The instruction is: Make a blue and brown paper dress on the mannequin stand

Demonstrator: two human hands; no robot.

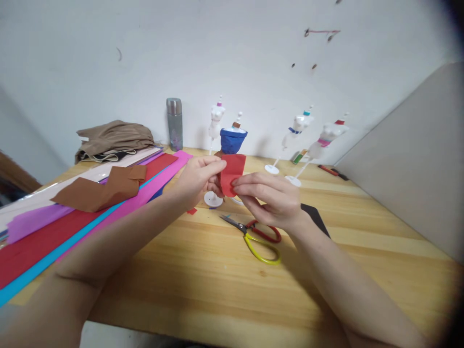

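Observation:
A small red piece of paper (234,166) is held up above the table between my two hands. The fingers of my left hand (200,178) pinch its left edge. On the lower right side, my right hand (268,195) grips it between thumb and fingertips. Just behind the paper stands a small white mannequin wrapped in blue material (233,141), its lower part hidden. Below my hands lie scissors (250,231) with one red and one yellow handle, blades slightly apart. A red scrap (192,211) rests on the wood to their left.
Coloured sheets (90,227) cover the table's left side, with a brown piece (108,188) on top. Behind them sit folded brown cloth (116,137) and a flask (175,124). More miniature mannequins (217,116) stand along the back. A box cutter (332,172) lies far right.

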